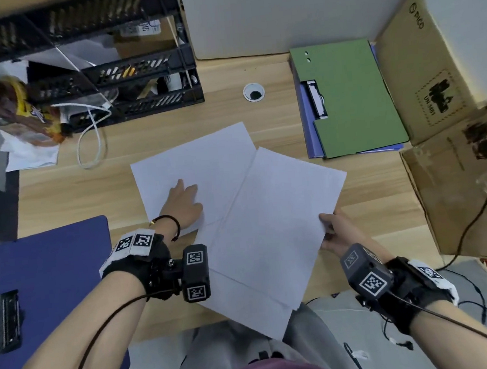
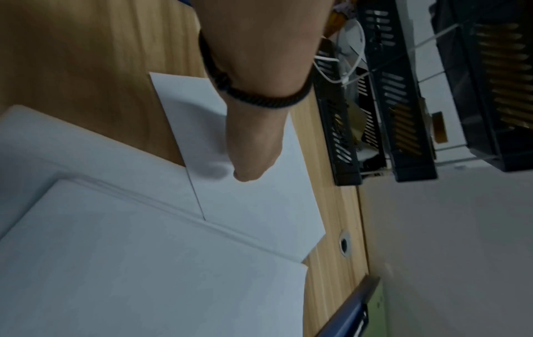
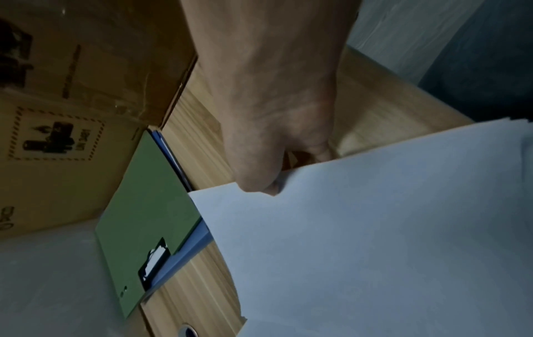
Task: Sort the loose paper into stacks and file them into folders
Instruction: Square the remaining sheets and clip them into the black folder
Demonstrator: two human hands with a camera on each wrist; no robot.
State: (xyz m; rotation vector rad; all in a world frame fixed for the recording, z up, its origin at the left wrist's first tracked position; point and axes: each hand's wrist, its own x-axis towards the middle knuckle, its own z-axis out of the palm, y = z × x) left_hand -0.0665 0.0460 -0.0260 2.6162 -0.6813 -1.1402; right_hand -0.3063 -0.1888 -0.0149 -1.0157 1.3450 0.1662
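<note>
Several white sheets lie spread on the wooden desk. My left hand point(image 1: 183, 202) rests flat with straight fingers on the far-left sheet point(image 1: 195, 156); in the left wrist view its thumb point(image 2: 248, 159) presses that sheet point(image 2: 259, 205). My right hand point(image 1: 336, 229) pinches the right edge of the top stack of paper point(image 1: 275, 220), thumb on top, fingers curled beneath; the right wrist view shows this grip point(image 3: 268, 180) on the stack point(image 3: 375, 239). A green folder point(image 1: 352, 95) lies on a blue folder point(image 1: 309, 125) at the far right. A dark blue folder point(image 1: 53, 274) lies at the near left.
A black multi-tier paper tray point(image 1: 114, 63) stands at the back left with a white cable point(image 1: 91, 138) and a snack bag point(image 1: 15, 110). Cardboard boxes point(image 1: 441, 108) line the right side. A cable grommet point(image 1: 253, 92) sits mid-desk.
</note>
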